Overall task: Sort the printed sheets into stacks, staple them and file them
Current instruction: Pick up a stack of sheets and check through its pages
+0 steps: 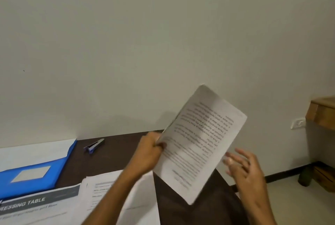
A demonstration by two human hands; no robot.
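- Holding a bundle of printed sheets (197, 145) up in the air over the right end of the dark table (112, 157), the left hand (147, 154) is pinching the bundle along its left edge, thumb on the near face and fingers curled behind.
- Hovering just beside the bundle's right edge, the right hand (243, 168) is spread with fingers loosely extended and is holding nothing; it is blurred, so I cannot tell whether a fingertip is touching the paper.
- The bundle is standing tilted, its top corner leaning to the right, with the printed text running upside down to the viewer.
- More loose sheets (116, 195) are lying flat on the table below the left forearm, next to a page headed with large white letters (32, 204).
- A blue folder (36, 168) with white paper on top of it is resting at the table's left, and a small stapler (94, 145) is lying near the wall behind it, well apart from both hands.
- The bundle is looking light and floppy: held by one edge alone, it will probably sag or fan apart, and single pages could slip out of line.
- Judging from this, the safer hold is taking it at both side edges, tapping the pages square on the table, then pinching firmly near the corner to be stapled.
- Paper is creasing easily, so a gentle, flat pinch seems better than a tight squeeze.
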